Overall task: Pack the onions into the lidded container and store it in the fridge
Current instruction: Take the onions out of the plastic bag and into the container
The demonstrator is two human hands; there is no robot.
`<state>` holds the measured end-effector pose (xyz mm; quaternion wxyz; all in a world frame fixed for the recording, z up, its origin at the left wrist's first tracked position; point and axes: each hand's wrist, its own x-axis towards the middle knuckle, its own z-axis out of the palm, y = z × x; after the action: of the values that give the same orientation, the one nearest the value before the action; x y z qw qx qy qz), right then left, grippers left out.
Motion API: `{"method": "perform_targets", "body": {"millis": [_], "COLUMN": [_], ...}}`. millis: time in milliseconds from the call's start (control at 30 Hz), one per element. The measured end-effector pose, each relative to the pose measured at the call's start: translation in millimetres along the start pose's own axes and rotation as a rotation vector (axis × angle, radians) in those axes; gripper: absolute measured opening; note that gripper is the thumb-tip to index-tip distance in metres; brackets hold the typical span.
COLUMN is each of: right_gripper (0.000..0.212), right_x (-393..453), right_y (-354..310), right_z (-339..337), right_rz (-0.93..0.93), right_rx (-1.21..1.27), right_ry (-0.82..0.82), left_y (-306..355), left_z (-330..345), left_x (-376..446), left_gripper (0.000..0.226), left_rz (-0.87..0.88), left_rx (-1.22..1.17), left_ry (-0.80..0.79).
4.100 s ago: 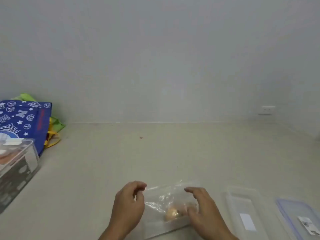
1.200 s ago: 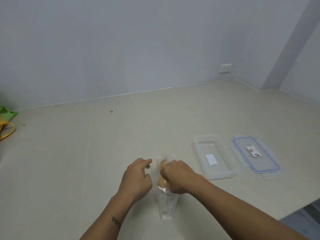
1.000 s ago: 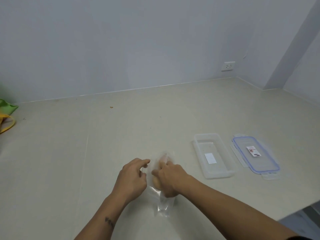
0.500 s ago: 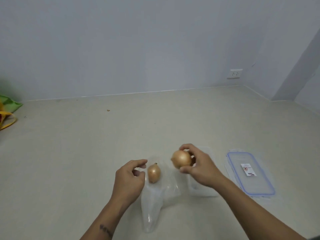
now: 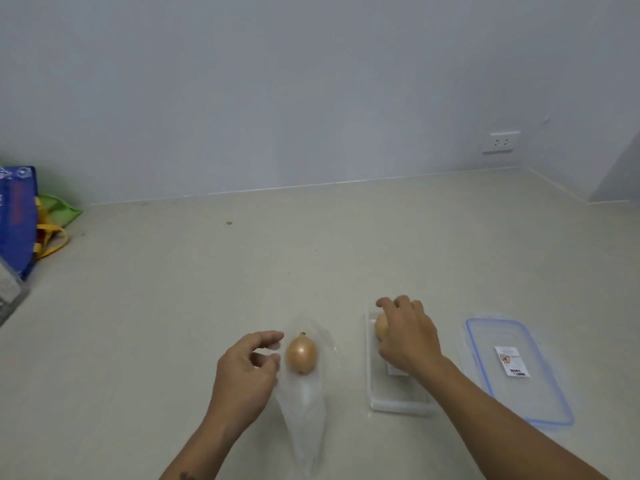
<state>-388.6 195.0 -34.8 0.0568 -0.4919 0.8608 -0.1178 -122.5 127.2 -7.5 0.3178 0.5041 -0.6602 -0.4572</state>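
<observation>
Golden onion [image 5: 381,325] sits gripped by the right hand [image 5: 407,336] inside the clear container [image 5: 398,398]; left hand [image 5: 246,372], fingers loosely parted, pins the plastic bag [image 5: 306,420].

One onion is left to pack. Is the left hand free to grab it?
Probably yes: the left hand, open and empty, sits right beside the onion, which lies exposed on the plastic bag, nothing between them.

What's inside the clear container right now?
One onion shows at the far end of the clear container, under the right hand, which hides most of it. That hand and forearm cover the middle; the near end looks bare.
</observation>
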Motion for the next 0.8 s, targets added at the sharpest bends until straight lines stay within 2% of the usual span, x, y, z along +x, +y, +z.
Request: {"method": "perform_targets", "body": {"millis": [67, 100, 133, 167, 200, 267, 333, 433, 600, 667, 733, 800], "right_gripper": [0.039, 0.031, 0.025, 0.024, 0.026, 0.034, 0.042, 0.042, 0.047, 0.041, 0.037, 0.039], "right_x": [-6, -10, -15, -20, -25, -28, -22, -16, -14, -13, -13, -13], "right_y": [-27, -45, -64, -81, -96, -115, -121, -127, -132, -128, -122, -115], "right_z": [-16, -25, -31, -34, -31, -15, 1, 18, 40, 39, 29, 10], "right_rz": [-0.126, -0.22, -0.323, -0.417, -0.485, -0.528, -0.476, -0.461, -0.468, -0.478, -0.487, -0.467], "right_rx": [0.347, 0.529, 0.668, 0.727, 0.698, 0.431, 0.129, -0.055, -0.101, -0.051, 0.089, 0.329], "right_ry": [0.225, 0.263, 0.218, 0.105, -0.038, -0.262, -0.362, -0.407, -0.374, -0.35, -0.342, -0.354], "left_y": [-2, -3, -4, -5, -6, -8, -9, -9, -11, -12, -11, -10], "left_z": [-2, -3, -3, -2, -2, -1, 0, 3, 7, 7, 6, 2], "left_x": [-2, -3, -4, -5, -6, -8, -7, -6, -4, -4, -2, 2], "left_gripper": [0.037, 0.035, 0.033, 0.03, 0.028, 0.027, 0.027, 0.027, 0.029, 0.029, 0.03, 0.031], "left_rz": [0.023, 0.035, 0.044, 0.051, 0.057, 0.073, 0.083, 0.079, 0.08, 0.088, 0.102, 0.112], "left_rx": [0.009, 0.01, 0.01, 0.011, 0.014, 0.026, 0.046, 0.072, 0.095, 0.112, 0.115, 0.107], "left_ry": [0.047, 0.076, 0.106, 0.135, 0.159, 0.196, 0.205, 0.177, 0.174, 0.194, 0.24, 0.306]}}
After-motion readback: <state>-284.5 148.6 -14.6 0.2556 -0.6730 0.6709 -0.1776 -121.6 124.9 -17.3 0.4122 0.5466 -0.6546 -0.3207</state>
